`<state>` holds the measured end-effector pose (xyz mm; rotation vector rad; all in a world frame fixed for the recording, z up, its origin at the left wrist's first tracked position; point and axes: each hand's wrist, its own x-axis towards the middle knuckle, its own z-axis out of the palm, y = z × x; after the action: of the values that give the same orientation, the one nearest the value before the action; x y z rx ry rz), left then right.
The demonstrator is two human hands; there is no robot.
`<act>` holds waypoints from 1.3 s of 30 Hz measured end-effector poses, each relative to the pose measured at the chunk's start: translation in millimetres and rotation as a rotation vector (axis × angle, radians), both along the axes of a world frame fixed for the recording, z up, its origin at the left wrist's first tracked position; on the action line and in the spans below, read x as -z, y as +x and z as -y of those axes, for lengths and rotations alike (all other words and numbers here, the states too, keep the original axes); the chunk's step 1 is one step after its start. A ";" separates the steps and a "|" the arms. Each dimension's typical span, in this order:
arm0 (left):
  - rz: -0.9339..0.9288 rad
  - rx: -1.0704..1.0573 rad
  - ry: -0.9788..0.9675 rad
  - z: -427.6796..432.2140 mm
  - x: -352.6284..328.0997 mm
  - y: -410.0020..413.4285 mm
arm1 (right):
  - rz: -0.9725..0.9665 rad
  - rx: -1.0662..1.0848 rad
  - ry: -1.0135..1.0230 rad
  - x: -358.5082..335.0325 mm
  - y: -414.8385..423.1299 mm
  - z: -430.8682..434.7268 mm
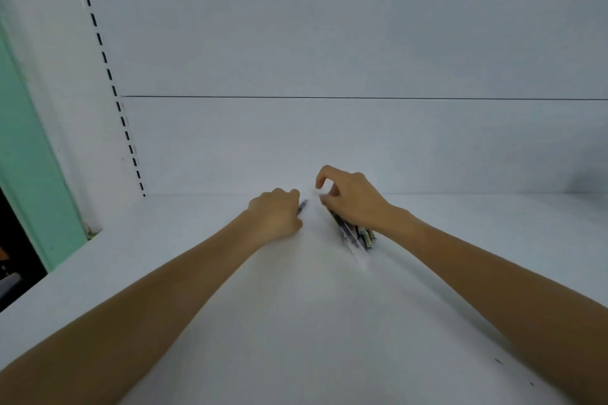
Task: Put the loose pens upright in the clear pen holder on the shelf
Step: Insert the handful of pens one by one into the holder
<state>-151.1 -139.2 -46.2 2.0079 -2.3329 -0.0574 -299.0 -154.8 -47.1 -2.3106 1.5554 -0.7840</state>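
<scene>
Left of the clear pen holder (358,251), left hand (274,215) pinches a presumably light, rigid pen (303,205) (best gripped mid-barrel); right hand (353,200) curls over the holder, hold indeterminate.

White back panel (329,26) fills the upper frame. A thin horizontal seam (362,98) crosses it. Slotted upright (110,76) runs down the upper left. Green panel (29,158) occupies the left edge.
</scene>
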 end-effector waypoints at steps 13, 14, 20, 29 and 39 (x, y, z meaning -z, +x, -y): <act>-0.472 -0.011 -0.014 -45.0 2.0 23.2 | 0.238 0.027 -0.203 -10.5 -11.4 -49.4; -0.496 0.012 -0.045 -50.9 1.3 20.2 | 0.187 0.058 -0.246 -9.2 -14.5 -52.2; -0.592 0.212 -0.101 -78.3 -6.0 -30.8 | 0.195 0.267 -0.305 -3.7 -66.0 -91.9; -0.752 0.438 -0.039 -126.6 -6.1 -190.8 | 0.437 0.507 -0.189 -19.1 -221.9 -177.1; -0.882 0.621 0.124 -213.8 7.3 -426.0 | 0.504 0.684 -0.144 -12.5 -426.5 -301.1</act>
<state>-577.1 74.5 -53.6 0.8712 -2.1941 -0.9117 -725.5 146.3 -34.7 -1.4383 2.0671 -1.5271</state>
